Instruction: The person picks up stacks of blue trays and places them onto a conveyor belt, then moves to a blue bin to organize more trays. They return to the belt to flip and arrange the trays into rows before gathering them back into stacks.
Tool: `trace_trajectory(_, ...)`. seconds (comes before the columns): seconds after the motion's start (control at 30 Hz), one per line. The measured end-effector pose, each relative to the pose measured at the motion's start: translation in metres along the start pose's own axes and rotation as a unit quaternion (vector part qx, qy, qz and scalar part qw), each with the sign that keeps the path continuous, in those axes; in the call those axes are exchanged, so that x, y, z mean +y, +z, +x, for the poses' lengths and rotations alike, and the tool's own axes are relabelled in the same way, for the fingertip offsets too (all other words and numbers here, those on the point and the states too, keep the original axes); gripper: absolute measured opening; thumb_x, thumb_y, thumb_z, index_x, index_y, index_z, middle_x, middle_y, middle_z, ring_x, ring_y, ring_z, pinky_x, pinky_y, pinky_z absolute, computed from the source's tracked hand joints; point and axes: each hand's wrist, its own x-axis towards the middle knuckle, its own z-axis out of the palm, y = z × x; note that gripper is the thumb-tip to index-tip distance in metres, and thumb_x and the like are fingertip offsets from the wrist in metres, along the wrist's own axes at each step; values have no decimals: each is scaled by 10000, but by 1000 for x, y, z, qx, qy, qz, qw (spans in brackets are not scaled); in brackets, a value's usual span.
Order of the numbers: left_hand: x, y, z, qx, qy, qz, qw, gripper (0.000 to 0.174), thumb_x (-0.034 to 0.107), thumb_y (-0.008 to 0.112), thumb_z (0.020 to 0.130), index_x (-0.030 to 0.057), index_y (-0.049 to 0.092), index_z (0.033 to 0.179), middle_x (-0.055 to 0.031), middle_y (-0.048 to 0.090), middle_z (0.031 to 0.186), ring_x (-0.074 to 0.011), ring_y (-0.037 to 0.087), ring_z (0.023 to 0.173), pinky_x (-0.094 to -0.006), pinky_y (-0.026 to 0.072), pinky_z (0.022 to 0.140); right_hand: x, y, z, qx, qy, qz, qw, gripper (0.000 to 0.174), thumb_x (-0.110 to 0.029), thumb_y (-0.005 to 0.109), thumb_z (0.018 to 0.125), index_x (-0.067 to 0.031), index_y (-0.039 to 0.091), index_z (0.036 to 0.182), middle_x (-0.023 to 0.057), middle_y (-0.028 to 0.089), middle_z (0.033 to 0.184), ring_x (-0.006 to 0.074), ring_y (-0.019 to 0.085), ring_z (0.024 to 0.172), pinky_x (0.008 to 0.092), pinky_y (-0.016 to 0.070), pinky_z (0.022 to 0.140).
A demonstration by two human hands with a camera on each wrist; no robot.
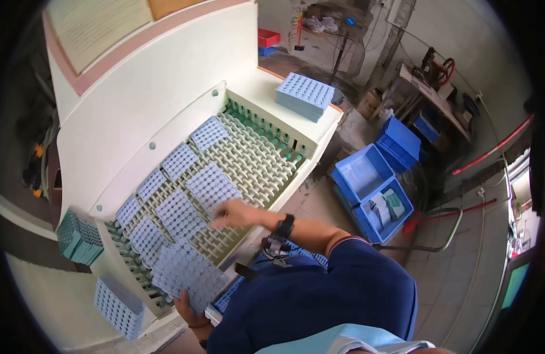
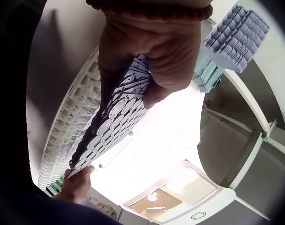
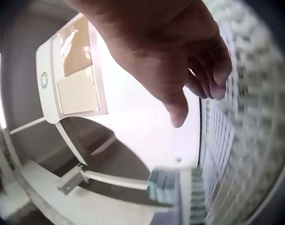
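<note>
My left hand (image 1: 187, 310) grips the near edge of a stack of pale blue-grey gridded sheets (image 1: 187, 272). In the left wrist view, its thumb and fingers pinch the stack (image 2: 116, 112) from both sides. The stack lies slanted over the front of a bed of cream rollers (image 1: 260, 147). My right hand (image 1: 234, 213) is over the rollers, beside the near corner of a single sheet (image 1: 213, 186). The right wrist view shows its thumb (image 3: 177, 112) apart from the bent fingers, with nothing between them. Several more single sheets (image 1: 179, 213) lie in rows on the rollers.
On the machine's right ledge stands a stack of sheets (image 1: 305, 94). At the left end are a green stack (image 1: 80, 239) and a blue-grey stack (image 1: 119, 310). A tall white panel (image 1: 160, 76) rises behind the rollers. Blue crates (image 1: 364, 168) sit on the floor at right.
</note>
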Motion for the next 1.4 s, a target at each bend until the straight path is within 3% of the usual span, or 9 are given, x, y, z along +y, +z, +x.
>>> trace_trajectory(0.07,0,18,4,-3,4,1,1000,554,102,531,846,-29,311,1337,-193,449,1270,-316,492,1113,-442,404,948,-22,27,-12,-144,12,132,981,329,-301,671,809,13,641,906,97,658,735,177,634,656,290,496,598)
trace_trajectory(0.23,-9,8,15,1,3,20,1000,527,103,517,868,-25,314,1337,-192,445,1277,-315,491,1117,-440,407,946,-19,34,-17,-189,113,318,922,182,-182,611,865,-3,628,893,66,617,672,96,604,567,216,486,513)
trace_trajectory(0.4,-5,13,3,9,13,12,1000,484,99,497,887,-32,334,1323,-194,465,1259,-319,494,1118,-445,414,939,18,-46,-11,58,64,180,980,194,-184,598,868,-3,652,912,51,623,695,85,567,543,221,471,492)
trace_trajectory(0.6,-7,-15,-14,42,24,25,999,503,104,505,885,-35,316,1330,-207,447,1272,-331,500,1112,-454,429,923,96,-141,-23,245,91,-58,963,232,-215,637,808,-19,670,927,91,627,670,173,594,558,320,504,547)
trace_trajectory(0.67,-4,-10,-19,59,21,19,998,526,123,519,875,-33,311,1333,-211,434,1283,-334,501,1112,-460,433,917,105,-145,-26,251,208,-296,898,352,-281,680,751,-28,651,995,135,646,847,274,626,733,390,504,692)
trace_trajectory(0.77,-3,-5,-19,88,30,56,994,563,201,523,871,-19,302,1341,-219,445,1266,-360,510,1104,-477,432,908,88,-125,-33,300,134,-383,864,457,-335,696,724,-55,618,1076,148,593,1089,336,569,962,414,458,827)
trace_trajectory(0.8,-1,6,-22,89,18,42,995,560,205,523,870,-18,309,1337,-212,448,1264,-361,507,1107,-478,427,912,81,-118,-31,238,160,-386,877,529,-389,688,722,-79,584,1138,140,513,1223,324,493,1101,410,405,909)
trace_trajectory(0.9,-4,-9,-19,92,24,25,995,537,181,530,865,-13,330,1325,-186,453,1268,-344,511,1103,-458,424,922,87,-97,-24,160,84,-422,888,532,-409,658,745,-80,572,1153,146,517,1219,324,481,1116,417,397,918)
trace_trajectory(1.4,-10,-23,-33,74,40,-107,991,504,105,569,812,-60,408,1259,-184,520,1212,-295,540,1070,-404,429,927,103,-116,86,66,31,-395,916,560,-411,601,812,-79,493,1250,176,413,1349,341,406,1226,518,290,1021)
